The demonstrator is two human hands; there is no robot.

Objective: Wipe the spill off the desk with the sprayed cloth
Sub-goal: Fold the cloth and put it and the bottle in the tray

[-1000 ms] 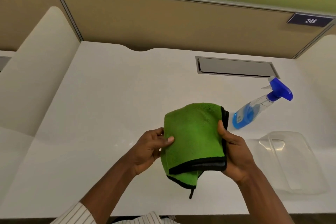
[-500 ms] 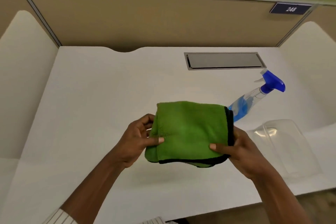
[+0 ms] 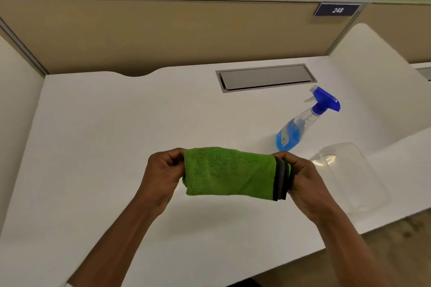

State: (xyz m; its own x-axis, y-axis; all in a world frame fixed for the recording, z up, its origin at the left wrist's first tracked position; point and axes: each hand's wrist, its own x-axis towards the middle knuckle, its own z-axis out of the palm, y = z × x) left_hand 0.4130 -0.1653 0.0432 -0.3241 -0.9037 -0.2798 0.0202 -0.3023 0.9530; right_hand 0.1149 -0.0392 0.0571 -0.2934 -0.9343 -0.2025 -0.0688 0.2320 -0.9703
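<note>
A green microfibre cloth (image 3: 229, 173) with black edging is folded into a thick pad and held above the white desk (image 3: 112, 137). My left hand (image 3: 163, 175) grips its left end. My right hand (image 3: 299, 178) pinches the stacked black edges at its right end. A spray bottle (image 3: 303, 123) with blue liquid and a blue trigger head stands behind my right hand. I cannot make out any spill on the desk surface.
A clear plastic container (image 3: 347, 175) lies on the desk to the right of my right hand. A grey cable hatch (image 3: 265, 77) is set into the desk at the back. White side dividers flank the desk; a tan partition stands behind.
The cloth has been folded over once more into a narrower pad. Both hands shifted to its two ends, and the view swung to the left.
</note>
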